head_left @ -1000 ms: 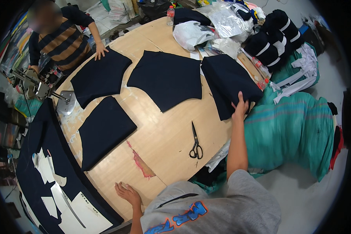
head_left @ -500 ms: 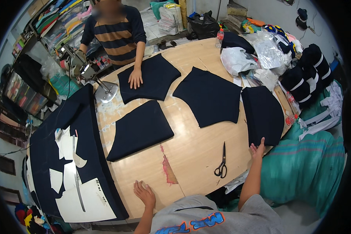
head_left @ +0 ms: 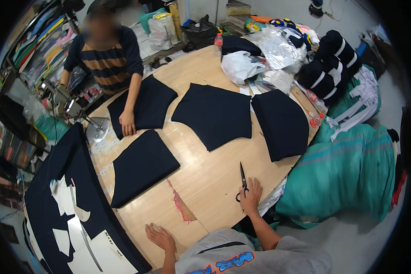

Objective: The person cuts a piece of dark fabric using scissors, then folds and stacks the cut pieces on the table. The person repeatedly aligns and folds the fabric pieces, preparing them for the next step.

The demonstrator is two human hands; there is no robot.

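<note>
My left hand [head_left: 160, 236] lies flat on the wooden table near its front edge, fingers spread and holding nothing. Beside the black scissors [head_left: 243, 174], my right hand [head_left: 252, 195] rests with its fingers stretched out, partly covering the handles; the blades point away from me. Beyond my hands lie dark navy fabric pieces: a folded one [head_left: 144, 166] at centre left, an angular one [head_left: 214, 114] in the middle, and a curved one [head_left: 282, 123] at the right. Across the table, a person's hand [head_left: 128, 123] presses on another navy piece [head_left: 147, 102].
A cutting machine [head_left: 73, 107] on a metal base stands at the far left. White pattern pieces [head_left: 105, 253] lie on a large navy fabric layer [head_left: 45, 182]. Plastic bags [head_left: 242, 67] and a bottle [head_left: 218, 44] crowd the far right, with green sacks [head_left: 338, 176] beside the table.
My right hand has left the curved fabric piece and come to the scissors. My view has swung right. The other person's hand has slid to the near edge of their piece.
</note>
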